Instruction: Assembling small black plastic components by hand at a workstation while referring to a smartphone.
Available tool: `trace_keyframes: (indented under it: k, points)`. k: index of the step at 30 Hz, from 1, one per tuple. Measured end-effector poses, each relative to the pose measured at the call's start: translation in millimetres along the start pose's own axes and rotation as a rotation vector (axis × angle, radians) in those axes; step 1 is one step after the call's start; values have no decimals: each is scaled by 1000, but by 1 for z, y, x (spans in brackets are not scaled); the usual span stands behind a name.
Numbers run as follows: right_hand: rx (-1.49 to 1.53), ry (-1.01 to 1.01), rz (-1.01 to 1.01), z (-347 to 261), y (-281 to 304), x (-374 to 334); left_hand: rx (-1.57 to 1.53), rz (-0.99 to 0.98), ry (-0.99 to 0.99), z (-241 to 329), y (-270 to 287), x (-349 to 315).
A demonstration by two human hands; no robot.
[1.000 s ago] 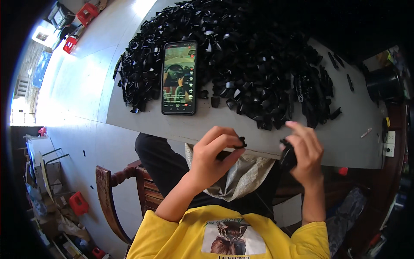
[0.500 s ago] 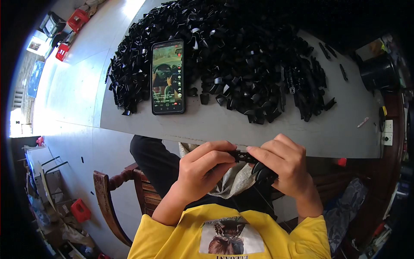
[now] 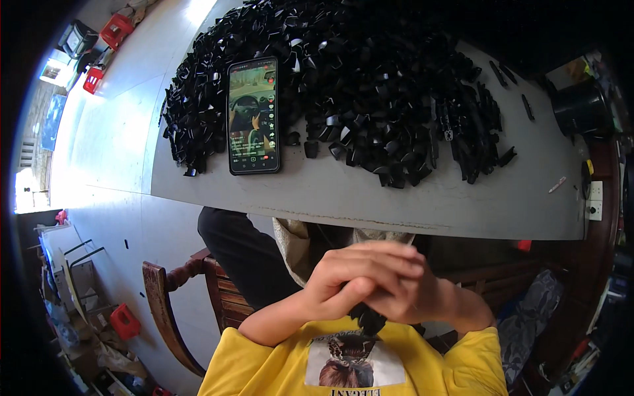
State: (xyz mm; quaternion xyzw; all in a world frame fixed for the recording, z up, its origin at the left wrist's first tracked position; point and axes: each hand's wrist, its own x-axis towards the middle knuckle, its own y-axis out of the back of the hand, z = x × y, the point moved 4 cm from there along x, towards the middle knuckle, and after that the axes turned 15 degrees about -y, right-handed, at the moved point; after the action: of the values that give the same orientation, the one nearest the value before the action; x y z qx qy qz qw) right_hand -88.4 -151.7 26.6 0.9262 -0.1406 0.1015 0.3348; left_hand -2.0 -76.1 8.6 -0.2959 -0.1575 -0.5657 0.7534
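In front of my chest, below the table edge, my two hands are pressed together. My left hand [image 3: 350, 274] lies over the fingers of my right hand [image 3: 411, 298], its own fingers closed across them. Beneath the hands, black curved plastic pieces [image 3: 371, 321] stick out, held by my right hand. Whatever sits between the palms is hidden. Beyond the edge, a large heap of small black plastic pieces [image 3: 356, 92] covers much of the grey table [image 3: 317, 198]. Longer black perforated strips [image 3: 456, 135] lie at the heap's right side.
A phone [image 3: 253, 119] playing a video leans against the heap's front. A few loose black strips [image 3: 528, 107], a white pen [image 3: 557, 185] and a black container [image 3: 581, 112] are on the right. A wooden chair [image 3: 168, 310] stands at lower left, near a red jug [image 3: 125, 322].
My hands have come together and moved down toward my chest, the left now over the right. The perforated black strip that was between my fingertips is now hidden.
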Motion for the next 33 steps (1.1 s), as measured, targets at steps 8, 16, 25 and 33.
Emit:
trace_keyframes:
  k: [8,16,25,33]
  points:
    - [-289,-304,24,35,2,-9,1116,40,19,-16,44,5]
    - [-699,-631,541,100,89,-7,1685,-75,129,-39,73,21]
    - [-668,-403,428,99,87,17,1447,19,68,-30,74,9]
    - [-850,-138,191,118,94,41,1180,20,26,-19,52,3]
